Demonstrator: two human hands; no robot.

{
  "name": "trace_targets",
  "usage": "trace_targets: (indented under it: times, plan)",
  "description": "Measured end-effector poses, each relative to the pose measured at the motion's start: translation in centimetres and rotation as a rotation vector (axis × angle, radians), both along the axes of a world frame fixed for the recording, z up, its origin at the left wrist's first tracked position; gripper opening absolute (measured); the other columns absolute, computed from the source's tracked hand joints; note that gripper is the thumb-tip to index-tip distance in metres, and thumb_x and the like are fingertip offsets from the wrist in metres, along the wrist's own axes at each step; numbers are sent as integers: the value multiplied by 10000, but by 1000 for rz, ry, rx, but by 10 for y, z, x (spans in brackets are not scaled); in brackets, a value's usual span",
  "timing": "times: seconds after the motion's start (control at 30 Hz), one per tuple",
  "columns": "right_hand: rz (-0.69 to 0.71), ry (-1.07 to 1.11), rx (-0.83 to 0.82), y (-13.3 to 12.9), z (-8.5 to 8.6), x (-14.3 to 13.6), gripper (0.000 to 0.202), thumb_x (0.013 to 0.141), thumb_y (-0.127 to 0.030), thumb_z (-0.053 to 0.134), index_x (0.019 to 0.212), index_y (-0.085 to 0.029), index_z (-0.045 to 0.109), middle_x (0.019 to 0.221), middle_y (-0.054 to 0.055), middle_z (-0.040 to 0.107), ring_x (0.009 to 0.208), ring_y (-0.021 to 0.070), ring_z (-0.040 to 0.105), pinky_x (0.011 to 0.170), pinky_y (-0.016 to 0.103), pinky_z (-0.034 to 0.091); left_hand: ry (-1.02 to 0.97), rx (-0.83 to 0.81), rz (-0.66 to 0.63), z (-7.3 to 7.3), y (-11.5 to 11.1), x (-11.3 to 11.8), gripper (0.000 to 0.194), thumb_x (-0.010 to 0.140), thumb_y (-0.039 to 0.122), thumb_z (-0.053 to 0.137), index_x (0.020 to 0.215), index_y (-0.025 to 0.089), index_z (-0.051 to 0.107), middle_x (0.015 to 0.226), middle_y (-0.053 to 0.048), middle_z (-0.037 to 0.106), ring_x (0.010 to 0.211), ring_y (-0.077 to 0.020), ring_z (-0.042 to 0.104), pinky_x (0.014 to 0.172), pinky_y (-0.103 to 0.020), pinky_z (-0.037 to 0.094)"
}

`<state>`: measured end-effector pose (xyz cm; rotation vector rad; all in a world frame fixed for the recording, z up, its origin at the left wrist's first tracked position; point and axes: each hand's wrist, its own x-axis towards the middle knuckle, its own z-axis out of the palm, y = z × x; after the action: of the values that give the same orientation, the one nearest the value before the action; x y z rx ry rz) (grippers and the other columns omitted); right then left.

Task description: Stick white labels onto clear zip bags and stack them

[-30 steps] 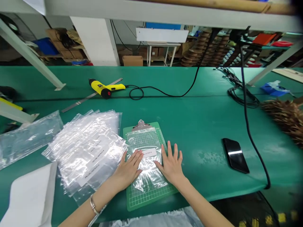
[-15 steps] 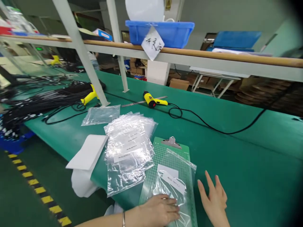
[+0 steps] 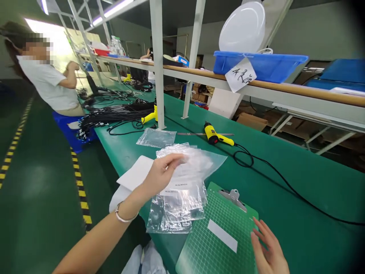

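Above the stack of clear plastic bags (image 3: 185, 198), my left hand (image 3: 165, 169) pinches a clear bag (image 3: 212, 161) by its edge. My right hand (image 3: 269, 243) has its fingers apart at the right edge of the green clipboard (image 3: 208, 228) and holds nothing. A blank-looking white strip (image 3: 222, 236) lies on the clipboard's grid, below the metal clip (image 3: 234, 196). The stack spreads over the table to the left of the clipboard, with printed labels showing on some bags. White sheets (image 3: 137, 173) lie partly behind my left wrist.
A yellow heat gun (image 3: 211, 133) with a black cable lies behind the bags. Another clear bag (image 3: 156, 137) is near the shelf post (image 3: 158, 76). Black cables (image 3: 119, 114) are piled at the left, beside a seated person (image 3: 51, 83). A blue bin (image 3: 256, 66) is on the shelf.
My left hand has moved from the clipboard up and left over the stack, with a bag in it. The clipboard now shows only a white strip. The view has turned left.
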<state>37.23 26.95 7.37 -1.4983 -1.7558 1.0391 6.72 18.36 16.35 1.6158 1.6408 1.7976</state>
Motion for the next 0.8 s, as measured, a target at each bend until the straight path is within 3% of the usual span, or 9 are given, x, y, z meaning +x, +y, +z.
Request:
trace_targets:
  times: [0.07, 0.13, 0.27, 0.37, 0.43, 0.5, 0.57, 0.7, 0.8]
  plan:
    - [106, 8, 104, 12, 7, -25, 457, 808, -526, 426, 1180, -273, 504, 1379, 48, 357, 1115, 314, 491, 757, 396, 519, 407, 35, -46, -13, -1, -3, 274, 899, 139, 360, 1074, 160, 570, 1053, -76, 657, 1001, -170, 601, 851, -322, 505]
    - [222, -2, 213, 24, 12, -54, 413, 829, -501, 424, 1173, -291, 514, 1363, 44, 379, 1079, 288, 518, 726, 374, 528, 734, 14, -121, -43, 4, 0, 329, 890, 77, 315, 1097, 153, 560, 1075, -73, 650, 1026, -175, 586, 849, -320, 491]
    - [531, -45, 473, 40, 15, -126, 354, 854, -418, 441, 1170, -279, 518, 1284, 74, 464, 1023, 257, 556, 746, 381, 532, 849, -113, -160, -116, 7, 10, 205, 890, 160, 431, 999, 179, 603, 961, -31, 686, 911, -150, 618, 805, -246, 474]
    - [858, -72, 636, 34, 15, -186, 347, 882, -332, 413, 1213, -247, 477, 1243, 97, 494, 1112, 254, 500, 864, 422, 486, 716, -152, -33, -152, -19, 5, 199, 882, 332, 477, 1004, 227, 594, 1000, 8, 669, 1044, -149, 555, 956, -265, 384]
    - [1092, -99, 693, 24, 18, -225, 361, 893, -287, 400, 1246, -232, 447, 1257, 107, 481, 1154, 246, 459, 930, 439, 439, 488, -218, 261, -166, -51, -12, 264, 915, 351, 377, 1072, 240, 557, 1105, -13, 620, 1145, -161, 477, 1032, -328, 292]
    - [1308, -169, 686, 9, 22, -266, 375, 897, -255, 401, 1270, -231, 429, 1281, 106, 466, 1173, 246, 429, 952, 443, 416, 123, -329, 717, -178, -87, -42, 363, 937, 314, 231, 1127, 196, 517, 1164, -92, 562, 1184, -202, 424, 1012, -397, 282]
    - [1511, -271, 654, -9, 24, -312, 392, 885, -229, 436, 1276, -232, 432, 1310, 96, 452, 1198, 268, 392, 962, 457, 394, -166, -455, 926, -188, -117, -78, 463, 929, 333, 136, 1172, 153, 486, 1152, -142, 546, 1144, -248, 450, 930, -431, 345]
    - [1922, -595, 638, -50, 9, -413, 667, 777, -286, 615, 1364, -187, 313, 1452, 126, 251, 1306, 417, 146, 996, 615, 227, -438, -609, 719, -193, -145, -131, 402, 792, 475, 410, 740, 146, 635, 673, -55, 611, 640, -197, 555, 573, -285, 432]
    - [2081, -734, 557, -71, -9, -471, 594, 626, -351, 744, 1150, -123, 580, 1420, 194, 295, 1280, 489, 137, 961, 659, 177, -530, -642, 621, -180, -145, -144, 310, 744, 423, 486, 618, 159, 589, 537, 10, 515, 524, -128, 440, 502, -226, 336]
